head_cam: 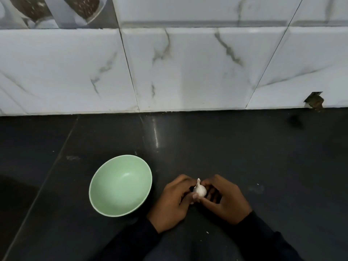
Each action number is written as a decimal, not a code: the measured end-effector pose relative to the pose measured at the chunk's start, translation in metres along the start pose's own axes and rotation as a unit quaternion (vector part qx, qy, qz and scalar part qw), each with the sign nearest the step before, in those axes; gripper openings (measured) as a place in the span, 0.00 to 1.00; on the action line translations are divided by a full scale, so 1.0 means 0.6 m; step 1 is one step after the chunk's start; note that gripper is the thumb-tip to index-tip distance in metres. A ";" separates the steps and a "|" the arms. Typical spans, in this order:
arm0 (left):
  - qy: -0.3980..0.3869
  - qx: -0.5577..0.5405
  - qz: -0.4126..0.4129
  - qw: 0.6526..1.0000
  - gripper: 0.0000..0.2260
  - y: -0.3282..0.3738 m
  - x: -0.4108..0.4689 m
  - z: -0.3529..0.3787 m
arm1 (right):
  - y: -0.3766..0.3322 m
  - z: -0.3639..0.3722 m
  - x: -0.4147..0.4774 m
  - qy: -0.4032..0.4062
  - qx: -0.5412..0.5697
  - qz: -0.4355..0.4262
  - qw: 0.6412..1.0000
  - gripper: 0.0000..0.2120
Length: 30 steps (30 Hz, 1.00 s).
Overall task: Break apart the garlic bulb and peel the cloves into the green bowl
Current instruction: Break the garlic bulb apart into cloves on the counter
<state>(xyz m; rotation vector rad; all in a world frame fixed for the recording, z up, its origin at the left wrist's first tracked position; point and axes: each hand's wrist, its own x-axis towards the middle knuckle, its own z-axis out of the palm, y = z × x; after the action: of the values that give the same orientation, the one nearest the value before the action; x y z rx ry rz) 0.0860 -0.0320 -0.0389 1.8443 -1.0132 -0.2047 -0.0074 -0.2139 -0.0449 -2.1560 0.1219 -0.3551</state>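
We find the garlic bulb (200,190) held just above the dark countertop (244,151), gripped between our left hand (174,201) and right hand (225,199), fingers of both curled round it, its stem tip pointing up. The green bowl (120,185) stands just left of the left hand, apart from it. Marble-patterned wall tiles (188,68) back the counter.

The bowl (120,185) sits on the counter (244,147), to the left of both hands. It is just beside the left hand (173,200). The garlic (200,190) is between the left hand and the right hand (226,200), and both hold it. The wall (188,72) stands behind the counter, well back from the bowl and the hands.
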 end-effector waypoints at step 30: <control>0.005 -0.035 -0.003 0.999 0.12 -0.011 -0.014 0.006 | 0.000 0.002 -0.011 0.019 0.023 -0.051 0.998 0.13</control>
<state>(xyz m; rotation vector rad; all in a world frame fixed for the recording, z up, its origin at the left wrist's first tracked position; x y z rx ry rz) 0.0820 -0.0273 -0.0484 1.7838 -0.9826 -0.2307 -0.0135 -0.2115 -0.0468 -2.1149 0.0253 -0.4536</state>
